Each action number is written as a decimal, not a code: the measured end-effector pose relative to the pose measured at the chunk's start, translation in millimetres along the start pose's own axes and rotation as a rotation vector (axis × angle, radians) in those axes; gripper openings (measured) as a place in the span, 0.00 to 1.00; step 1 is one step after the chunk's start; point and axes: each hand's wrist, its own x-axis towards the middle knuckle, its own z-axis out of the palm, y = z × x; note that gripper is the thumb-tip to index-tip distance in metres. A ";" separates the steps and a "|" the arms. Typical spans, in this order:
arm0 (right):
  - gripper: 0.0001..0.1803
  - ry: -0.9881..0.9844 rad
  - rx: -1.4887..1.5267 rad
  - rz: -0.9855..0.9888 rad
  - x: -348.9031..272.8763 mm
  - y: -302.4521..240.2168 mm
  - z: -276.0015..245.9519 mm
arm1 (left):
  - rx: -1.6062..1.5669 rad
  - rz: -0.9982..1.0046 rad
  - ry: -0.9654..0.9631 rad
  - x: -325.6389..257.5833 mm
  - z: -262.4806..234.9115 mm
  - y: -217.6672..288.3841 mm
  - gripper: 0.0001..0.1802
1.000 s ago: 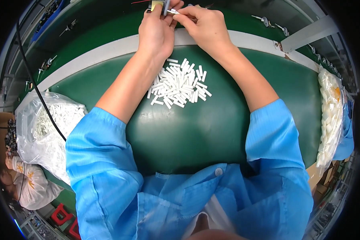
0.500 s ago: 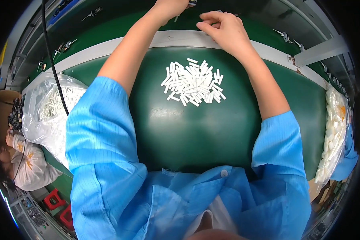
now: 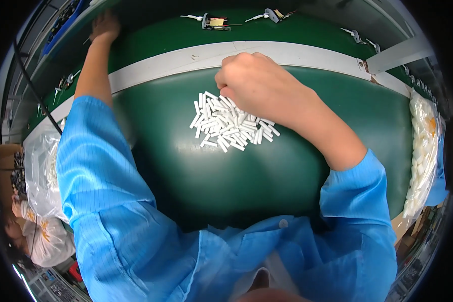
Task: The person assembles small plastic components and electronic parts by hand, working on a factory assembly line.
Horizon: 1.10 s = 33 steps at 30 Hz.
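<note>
A loose pile of short white tubes (image 3: pixel 226 123) lies on the green work surface (image 3: pixel 226 181) in front of me. My right hand (image 3: pixel 259 83) is over the pile's far edge, its fingers curled down and closed; the fingertips, and anything between them, are hidden. Out at the far left, my left hand (image 3: pixel 105 27) reaches over the dark green strip beyond the white rail, smeared by motion. A thin light-coloured bit shows beside it, too blurred to name. On that strip lie small assemblies (image 3: pixel 216 21) with a grey disc, a white stem and thin wires.
A white rail (image 3: pixel 196 54) curves between the surface and the strip. At left are a clear bag of white pieces (image 3: pixel 40 171), a black cable (image 3: pixel 35 93) and another person (image 3: pixel 48 241). At right, a bag of cream pieces (image 3: pixel 420 156) sits near a metal post (image 3: pixel 400 58).
My left hand has swung far left along the strip. My right hand has come back from beyond the rail to the pile. Two assemblies on the strip are now uncovered.
</note>
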 end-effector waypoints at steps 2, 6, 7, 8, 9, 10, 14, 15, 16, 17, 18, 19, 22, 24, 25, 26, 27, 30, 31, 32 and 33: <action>0.02 0.056 -0.022 -0.059 -3.4 -13.0 0.1 | 0.053 -0.002 0.055 -5.4 17.6 -61.9 0.26; 0.01 0.039 -0.081 0.018 -5.0 -10.6 0.3 | 0.194 0.088 -0.238 -25.6 -48.5 22.7 0.22; 0.01 0.040 -0.083 0.009 -5.1 -12.6 -0.5 | 0.196 0.080 -0.234 -19.0 -43.1 11.4 0.22; 0.01 0.045 -0.095 -0.001 -5.2 -12.7 0.2 | 0.178 0.167 -0.252 -5.5 -29.1 -5.8 0.23; 0.02 0.051 -0.106 -0.018 -4.8 -13.7 1.2 | 0.162 0.247 -0.267 -6.0 -32.5 -15.4 0.23; 0.02 0.054 -0.109 -0.032 -4.2 -14.7 2.8 | 0.168 0.235 -0.261 -10.0 -34.5 -24.7 0.23; 0.02 0.133 -0.120 -0.025 -3.9 -11.0 6.7 | 0.040 0.204 -0.208 -16.9 -49.5 -9.2 0.23; 0.02 0.147 -0.117 -0.004 -6.1 -8.8 7.1 | 0.030 0.146 -0.207 -20.7 -54.5 2.0 0.23; 0.02 0.149 -0.118 0.008 -7.1 -5.5 4.2 | 0.027 0.158 -0.208 -26.3 -55.5 4.2 0.23; 0.02 0.149 -0.038 0.049 -6.6 -0.6 -1.4 | 0.092 0.217 -0.016 -30.8 -53.3 4.9 0.23; 0.04 0.147 0.042 0.078 -5.1 4.0 -5.3 | 0.159 0.263 0.178 -33.5 -51.0 1.1 0.23; 0.04 0.147 0.036 0.070 -2.7 9.4 -3.6 | 0.159 0.255 0.183 -27.8 -46.9 -14.3 0.23; 0.10 0.085 0.390 0.304 2.8 31.7 -2.7 | -0.058 0.125 -0.329 -12.9 -44.2 -34.0 0.22; 0.10 0.072 0.491 0.339 3.4 37.1 -1.6 | -0.094 0.147 -0.334 -13.4 -49.1 -24.5 0.23; 0.10 0.054 0.596 0.353 5.7 35.8 0.6 | -0.120 0.151 -0.334 -18.8 -53.8 -21.8 0.24; 0.10 0.050 0.601 0.347 6.2 35.5 4.6 | -0.114 0.145 -0.337 -24.2 -54.9 -16.4 0.24; 0.10 0.124 0.563 0.266 6.4 33.9 9.0 | -0.151 0.151 -0.310 -29.5 -57.1 -12.9 0.24; 0.10 0.247 0.571 0.196 7.8 38.2 20.0 | -0.119 0.223 -0.266 -44.2 -62.7 8.6 0.24; 0.10 0.291 0.614 0.208 9.1 40.6 24.6 | -0.080 0.250 -0.248 -48.7 -62.7 11.5 0.24; 0.11 0.334 0.616 0.210 10.5 43.0 30.5 | -0.073 0.242 -0.248 -52.3 -62.9 14.5 0.24; 0.11 0.331 0.622 0.211 10.5 43.0 31.2 | -0.057 0.203 -0.218 -57.8 -63.8 27.2 0.21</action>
